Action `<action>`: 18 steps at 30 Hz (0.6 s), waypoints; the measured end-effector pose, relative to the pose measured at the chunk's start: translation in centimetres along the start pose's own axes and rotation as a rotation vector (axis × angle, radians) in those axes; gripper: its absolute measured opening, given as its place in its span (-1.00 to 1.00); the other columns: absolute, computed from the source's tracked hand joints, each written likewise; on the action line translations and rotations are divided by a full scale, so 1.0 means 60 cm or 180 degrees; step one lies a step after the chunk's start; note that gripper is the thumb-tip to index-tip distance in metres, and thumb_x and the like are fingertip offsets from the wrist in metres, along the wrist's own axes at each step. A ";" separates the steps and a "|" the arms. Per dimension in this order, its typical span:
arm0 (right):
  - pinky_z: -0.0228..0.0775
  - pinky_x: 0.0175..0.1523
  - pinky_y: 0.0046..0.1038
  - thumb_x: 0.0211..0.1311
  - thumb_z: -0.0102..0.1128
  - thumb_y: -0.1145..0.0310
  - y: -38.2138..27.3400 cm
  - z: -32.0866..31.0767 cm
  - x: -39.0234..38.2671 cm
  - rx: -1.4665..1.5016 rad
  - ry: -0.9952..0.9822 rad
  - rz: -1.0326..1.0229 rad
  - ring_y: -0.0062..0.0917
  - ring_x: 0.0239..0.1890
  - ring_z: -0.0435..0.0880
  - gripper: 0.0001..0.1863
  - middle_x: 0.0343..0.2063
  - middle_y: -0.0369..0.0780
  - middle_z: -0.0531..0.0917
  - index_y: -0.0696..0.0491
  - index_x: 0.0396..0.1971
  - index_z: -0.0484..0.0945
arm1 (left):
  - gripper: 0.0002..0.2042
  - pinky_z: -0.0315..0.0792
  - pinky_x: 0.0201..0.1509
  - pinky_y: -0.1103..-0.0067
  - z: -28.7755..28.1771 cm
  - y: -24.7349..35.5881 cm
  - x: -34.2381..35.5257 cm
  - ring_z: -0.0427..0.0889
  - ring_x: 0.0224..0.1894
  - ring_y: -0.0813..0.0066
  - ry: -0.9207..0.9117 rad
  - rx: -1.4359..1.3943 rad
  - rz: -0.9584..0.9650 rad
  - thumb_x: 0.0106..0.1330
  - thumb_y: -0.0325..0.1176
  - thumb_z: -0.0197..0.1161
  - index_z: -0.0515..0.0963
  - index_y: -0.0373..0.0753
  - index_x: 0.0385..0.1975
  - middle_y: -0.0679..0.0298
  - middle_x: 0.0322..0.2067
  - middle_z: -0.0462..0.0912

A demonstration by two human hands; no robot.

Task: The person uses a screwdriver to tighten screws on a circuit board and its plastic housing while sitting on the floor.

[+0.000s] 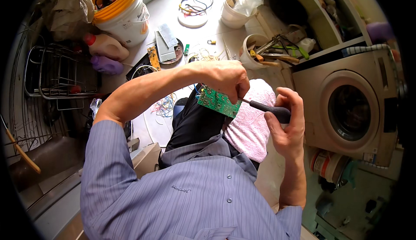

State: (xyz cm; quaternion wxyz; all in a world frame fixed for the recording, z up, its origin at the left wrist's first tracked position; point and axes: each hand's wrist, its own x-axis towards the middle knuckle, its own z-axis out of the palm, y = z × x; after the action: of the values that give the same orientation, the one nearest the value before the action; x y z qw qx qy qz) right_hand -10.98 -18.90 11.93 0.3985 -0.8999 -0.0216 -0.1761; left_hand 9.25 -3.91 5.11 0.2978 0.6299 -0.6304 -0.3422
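Note:
My left hand [223, 76] is closed at the upper edge of a green circuit board [218, 103], which is tilted above my lap. Its knuckles hide part of the board and its grip. A screwdriver with a thick black handle [271, 109] is held in my right hand [288, 129], thumb and fingers around the handle's end. The thin shaft points left to the board's right edge, beside my left fingers; its very tip is hidden. Under the board, a pink towel [251, 132] covers my right thigh.
Loose coloured wires [164, 106] lie on the floor at left. Ahead are grey metal plates [166, 41], a coiled cable [197, 6] and a tool bucket [255, 45]. A washing machine [312, 80] stands right, a wire rack [60, 73] left, beside a yellow-rimmed bucket [125, 23].

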 end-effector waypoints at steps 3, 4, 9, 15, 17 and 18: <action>0.42 -0.27 -0.45 0.22 0.36 0.46 0.013 -0.003 -0.001 0.0524 0.0002 0.0185 -0.43 -0.43 0.50 -0.63 -0.41 -0.16 0.49 0.15 0.00 0.52 | -0.81 0.52 -0.29 0.42 0.006 -0.007 0.008 0.69 -0.38 0.31 0.0048 0.0119 0.0152 -0.04 -0.41 0.51 0.69 -0.26 -0.42 0.20 -0.48 0.66; 0.42 -0.30 -0.42 0.24 0.35 0.44 0.020 -0.002 -0.004 -0.0008 0.0078 0.0129 -0.41 -0.46 0.52 -0.67 -0.44 -0.15 0.51 0.14 -0.02 0.54 | -0.81 0.51 -0.30 0.42 0.009 -0.009 0.012 0.69 -0.39 0.31 0.0026 0.0099 0.0127 -0.04 -0.42 0.51 0.68 -0.26 -0.43 0.20 -0.49 0.65; 0.44 -0.41 -0.34 0.28 0.31 0.40 0.018 0.003 -0.006 -0.0897 0.0335 0.0305 -0.31 -0.58 0.58 -0.76 -0.57 -0.12 0.57 0.12 -0.10 0.58 | -0.79 0.50 -0.30 0.40 0.016 -0.008 0.010 0.67 -0.40 0.29 0.0082 -0.0116 0.0004 -0.06 -0.42 0.52 0.65 -0.27 -0.43 0.20 -0.52 0.63; 0.31 -0.21 -0.60 0.12 0.44 0.51 0.033 -0.012 -0.023 0.0423 -0.0026 0.0604 -0.67 -0.33 0.41 -0.51 -0.35 -0.31 0.44 0.11 0.05 0.46 | -0.77 0.51 -0.27 0.42 0.017 -0.005 0.017 0.69 -0.37 0.31 -0.0069 0.0097 0.0042 -0.02 -0.40 0.50 0.65 -0.28 -0.37 0.18 -0.47 0.67; 0.35 -0.25 -0.57 0.15 0.42 0.50 0.036 -0.006 -0.022 0.0346 0.0122 0.0312 -0.62 -0.37 0.46 -0.53 -0.39 -0.28 0.48 0.12 0.06 0.46 | -0.75 0.52 -0.23 0.43 0.012 -0.009 0.013 0.70 -0.33 0.31 -0.0149 -0.0146 -0.0022 0.01 -0.37 0.49 0.68 -0.27 -0.30 0.17 -0.42 0.70; 0.37 -0.26 -0.55 0.17 0.41 0.49 0.036 -0.005 -0.021 0.0307 0.0197 0.0166 -0.59 -0.40 0.48 -0.54 -0.41 -0.27 0.50 0.13 0.06 0.47 | -0.73 0.53 -0.21 0.43 0.009 -0.013 0.009 0.71 -0.31 0.32 -0.0189 -0.0267 -0.0054 0.03 -0.35 0.48 0.69 -0.27 -0.26 0.17 -0.40 0.71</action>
State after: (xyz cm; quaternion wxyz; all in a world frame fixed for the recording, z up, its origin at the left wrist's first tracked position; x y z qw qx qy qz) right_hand -11.86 -20.45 10.17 0.4463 -0.8740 0.0058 -0.1922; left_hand 9.24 -4.43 4.14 0.3022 0.6118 -0.6187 -0.3894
